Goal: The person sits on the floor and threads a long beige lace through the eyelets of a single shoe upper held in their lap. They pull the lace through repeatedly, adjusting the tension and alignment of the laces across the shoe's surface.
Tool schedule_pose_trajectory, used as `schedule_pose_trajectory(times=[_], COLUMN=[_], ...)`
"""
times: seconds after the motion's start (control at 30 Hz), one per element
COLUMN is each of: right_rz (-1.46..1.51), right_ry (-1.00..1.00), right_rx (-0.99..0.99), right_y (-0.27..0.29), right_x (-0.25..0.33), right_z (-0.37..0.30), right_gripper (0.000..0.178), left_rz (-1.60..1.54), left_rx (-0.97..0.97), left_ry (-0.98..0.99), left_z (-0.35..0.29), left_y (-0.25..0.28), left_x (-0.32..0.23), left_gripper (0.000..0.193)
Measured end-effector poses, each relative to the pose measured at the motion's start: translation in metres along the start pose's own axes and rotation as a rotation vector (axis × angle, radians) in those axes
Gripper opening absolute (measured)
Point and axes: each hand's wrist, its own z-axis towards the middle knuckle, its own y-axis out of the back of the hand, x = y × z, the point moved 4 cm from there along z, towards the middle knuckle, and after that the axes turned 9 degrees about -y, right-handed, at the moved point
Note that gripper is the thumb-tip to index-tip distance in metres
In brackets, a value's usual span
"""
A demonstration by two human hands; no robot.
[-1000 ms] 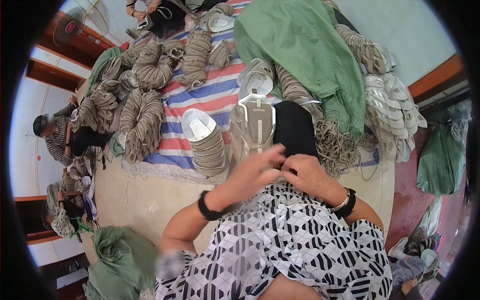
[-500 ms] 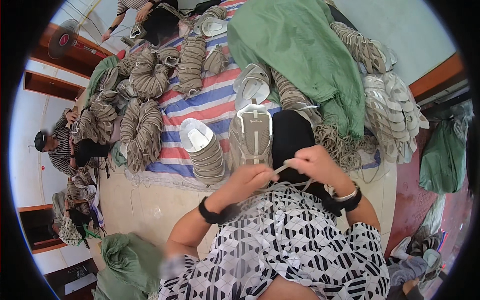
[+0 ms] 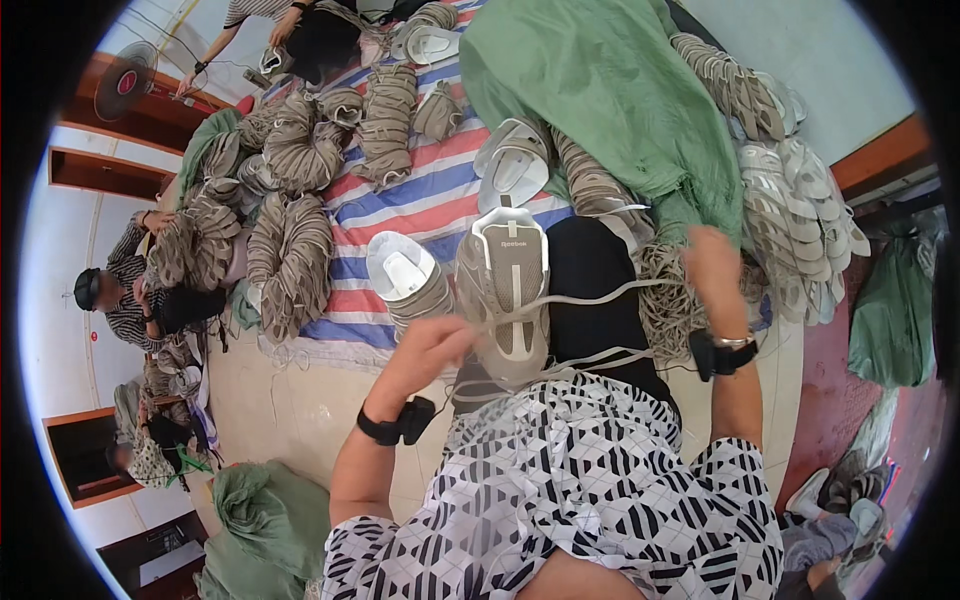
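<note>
We are now spreading our hands apart: a moment ago they were meeting over the lap, and now the left hand (image 3: 437, 352) is staying beside the shoe upper (image 3: 513, 265) while the right hand (image 3: 715, 272) is reaching far out to the right. That is leaving the pale lace (image 3: 590, 299) running long and loosely curved between them, crossing above the upper and the dark knee (image 3: 592, 270). Our left fingers are appearing to pinch the lace at its left end, just left of the upper's near end; whether they are also touching the upper, we cannot tell. The right fingers are blurring near the lace's right end, so we cannot tell whether they are grasping it. More strands (image 3: 610, 362) are lying across the lap, nearer than the knee.
</note>
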Motion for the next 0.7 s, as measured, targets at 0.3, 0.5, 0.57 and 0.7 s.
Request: schedule_pose_trajectory(times=[0.3,0.5,0.57,0.7], right_rz=[1.044,0.818,0.915,1.043], right_ry=[0.368,0.465,0.485,0.305], right_rx=[1.189,1.323,1.083,0.823], right_y=[-0.051,-0.039,-0.033,-0.034], right_x=[0.152,0.134,0.135,0.121], right_z=[-0.072,-0.084,-0.072,-0.029], right_gripper=[0.027,0.016,0.015,0.017], left_rz=[0.056,0.019,0.252,0.571], left_rx=[0.102,0.269,-0.033,-0.494], left_ry=[0.029,-0.122,-0.16,-0.448], left_z=[0.019,0.015,0.031,0.074], left_y=[-0.043,-0.055,-0.038,0.006], left_x=[-0.012,-0.005,-0.006,-0.008], left_gripper=[0.026,0.025,0.024,0.027])
